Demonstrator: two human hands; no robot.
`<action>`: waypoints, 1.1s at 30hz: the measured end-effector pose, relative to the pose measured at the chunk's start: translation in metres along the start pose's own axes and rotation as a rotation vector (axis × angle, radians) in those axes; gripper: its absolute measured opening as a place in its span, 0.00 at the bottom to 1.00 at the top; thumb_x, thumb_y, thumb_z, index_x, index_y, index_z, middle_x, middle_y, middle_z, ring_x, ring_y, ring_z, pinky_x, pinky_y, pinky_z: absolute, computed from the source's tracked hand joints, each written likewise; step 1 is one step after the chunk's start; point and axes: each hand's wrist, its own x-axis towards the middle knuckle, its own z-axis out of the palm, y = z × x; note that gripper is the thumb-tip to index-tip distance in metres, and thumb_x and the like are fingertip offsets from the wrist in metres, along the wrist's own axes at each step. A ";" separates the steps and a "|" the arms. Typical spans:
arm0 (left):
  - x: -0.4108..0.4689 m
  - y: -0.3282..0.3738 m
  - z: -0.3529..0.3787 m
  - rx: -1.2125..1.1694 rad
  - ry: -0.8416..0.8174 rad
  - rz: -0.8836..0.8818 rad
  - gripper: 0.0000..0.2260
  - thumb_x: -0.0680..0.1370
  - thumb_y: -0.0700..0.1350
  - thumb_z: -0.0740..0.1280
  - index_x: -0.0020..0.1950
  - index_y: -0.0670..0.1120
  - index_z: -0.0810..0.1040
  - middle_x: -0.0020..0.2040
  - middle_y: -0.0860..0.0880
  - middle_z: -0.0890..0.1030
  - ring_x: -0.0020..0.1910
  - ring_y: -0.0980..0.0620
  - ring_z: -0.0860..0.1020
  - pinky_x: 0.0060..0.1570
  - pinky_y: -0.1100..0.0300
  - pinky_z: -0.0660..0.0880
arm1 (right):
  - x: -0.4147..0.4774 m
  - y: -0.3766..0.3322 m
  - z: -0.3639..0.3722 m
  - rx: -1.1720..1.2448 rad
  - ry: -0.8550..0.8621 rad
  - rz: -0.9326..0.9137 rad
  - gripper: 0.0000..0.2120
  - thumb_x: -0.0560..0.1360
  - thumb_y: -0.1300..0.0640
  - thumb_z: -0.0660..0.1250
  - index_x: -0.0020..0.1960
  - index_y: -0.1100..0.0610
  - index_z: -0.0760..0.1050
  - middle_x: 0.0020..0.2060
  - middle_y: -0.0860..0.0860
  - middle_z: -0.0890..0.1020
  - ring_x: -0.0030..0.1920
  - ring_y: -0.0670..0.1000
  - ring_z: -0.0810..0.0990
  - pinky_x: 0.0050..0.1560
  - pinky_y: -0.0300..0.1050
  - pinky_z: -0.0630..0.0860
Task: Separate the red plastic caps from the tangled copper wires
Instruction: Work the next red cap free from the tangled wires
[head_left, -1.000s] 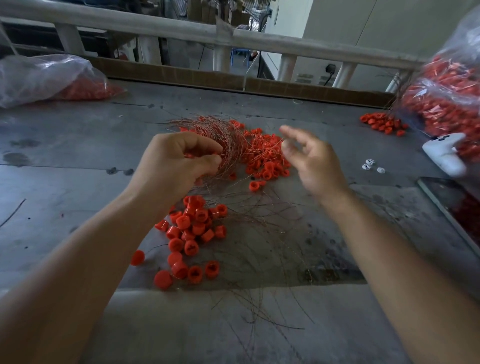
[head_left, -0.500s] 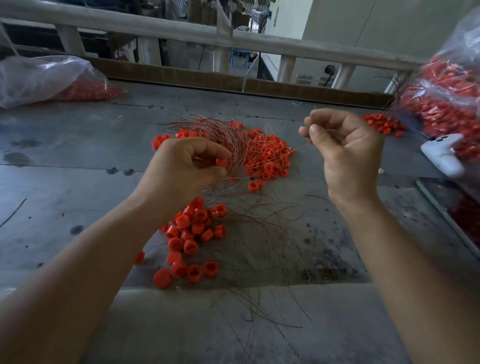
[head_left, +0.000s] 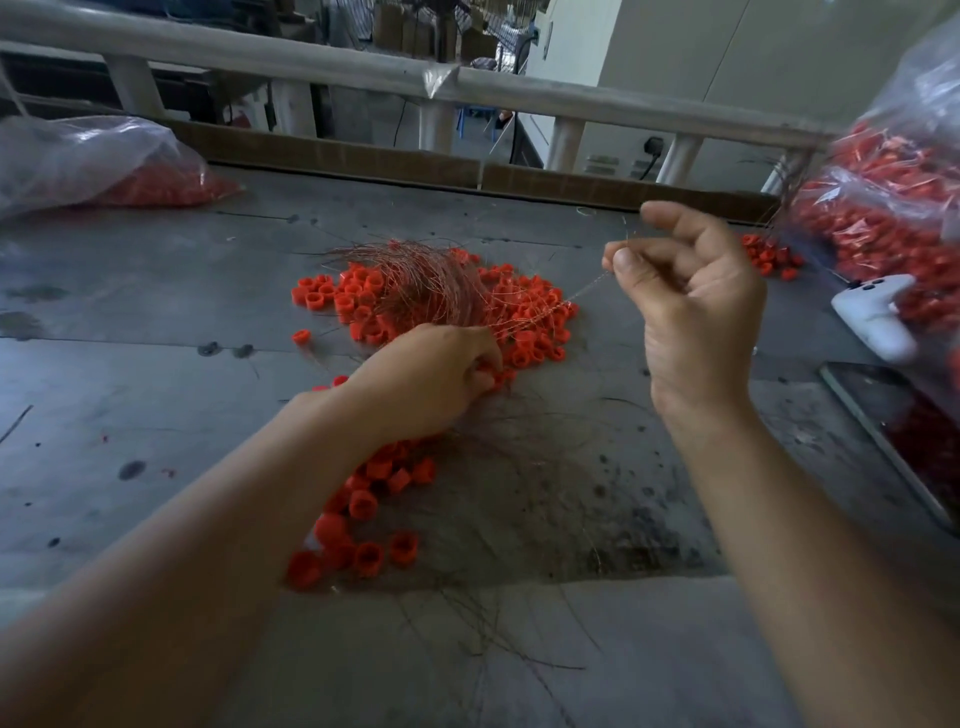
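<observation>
Pinching copper wire (head_left: 571, 297), right hand (head_left: 696, 312) | left hand (head_left: 431, 379) grips tangle (head_left: 426, 286) | some red caps (head_left: 363, 514) freed near front edge; most left.

Single head-worn wide-angle camera, looking forward and down across the table (head_left: 130, 395), close in: left hand (head_left: 426, 379) and right hand (head_left: 696, 312) fill mid-frame.

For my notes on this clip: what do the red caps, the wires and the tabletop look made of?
The red caps: moulded plastic, opaque, slightly glossy, hollow rings with even walls. The copper wires: thin bare metal, probably copper by the reddish-brown sheen; strands hold their curves. The tabletop: looks like grey sheet metal or coated board, dull, stained and scuffed; cannot tell which.
</observation>
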 end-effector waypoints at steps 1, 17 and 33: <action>0.000 -0.001 0.001 -0.015 0.003 -0.024 0.06 0.78 0.43 0.62 0.53 0.49 0.77 0.46 0.52 0.78 0.47 0.52 0.75 0.45 0.60 0.69 | 0.002 0.001 -0.002 -0.009 0.021 0.010 0.12 0.71 0.67 0.68 0.48 0.51 0.73 0.32 0.45 0.82 0.39 0.42 0.80 0.46 0.35 0.74; -0.006 -0.002 0.001 -0.057 0.083 -0.052 0.08 0.77 0.44 0.63 0.54 0.48 0.79 0.49 0.52 0.81 0.44 0.56 0.74 0.42 0.65 0.67 | 0.018 0.006 -0.021 -0.011 0.226 0.144 0.08 0.73 0.71 0.64 0.50 0.62 0.74 0.35 0.47 0.81 0.34 0.40 0.80 0.46 0.34 0.77; -0.006 0.020 0.001 -0.073 0.213 0.021 0.10 0.76 0.44 0.67 0.57 0.47 0.81 0.63 0.50 0.76 0.60 0.54 0.74 0.61 0.63 0.65 | 0.003 -0.015 -0.009 0.106 0.101 0.027 0.11 0.71 0.72 0.65 0.43 0.56 0.75 0.31 0.45 0.83 0.37 0.43 0.81 0.45 0.37 0.76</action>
